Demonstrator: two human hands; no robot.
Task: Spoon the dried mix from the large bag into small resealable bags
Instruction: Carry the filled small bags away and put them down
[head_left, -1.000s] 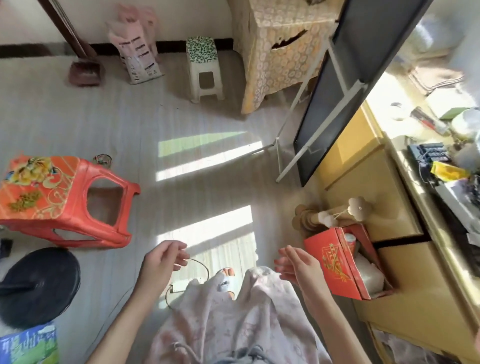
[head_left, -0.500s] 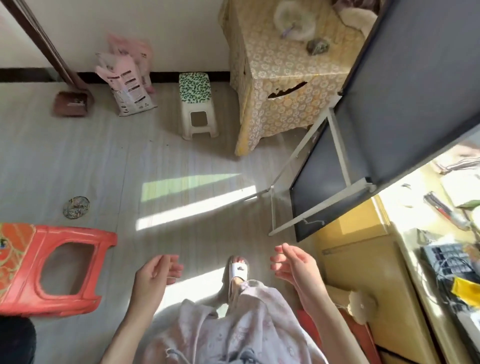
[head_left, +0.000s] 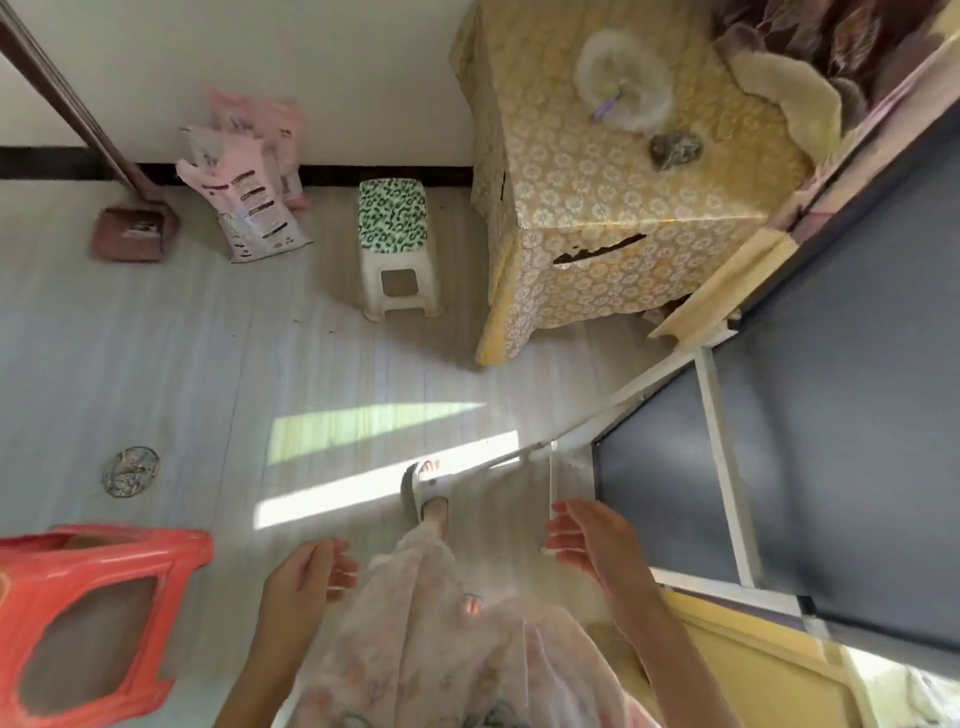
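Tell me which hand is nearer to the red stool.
Left. The left hand hangs just right of the red stool, empty, with bare floor between them. The right hand is farther right, past the person's legs, beside the dark board.

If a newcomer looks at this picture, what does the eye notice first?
Probably the bright red plastic stool at the lower left, then the cabinet draped in yellow flowered cloth at the upper right. At the bottom, the left hand and right hand hang open and hold nothing, above a sunlit floor.
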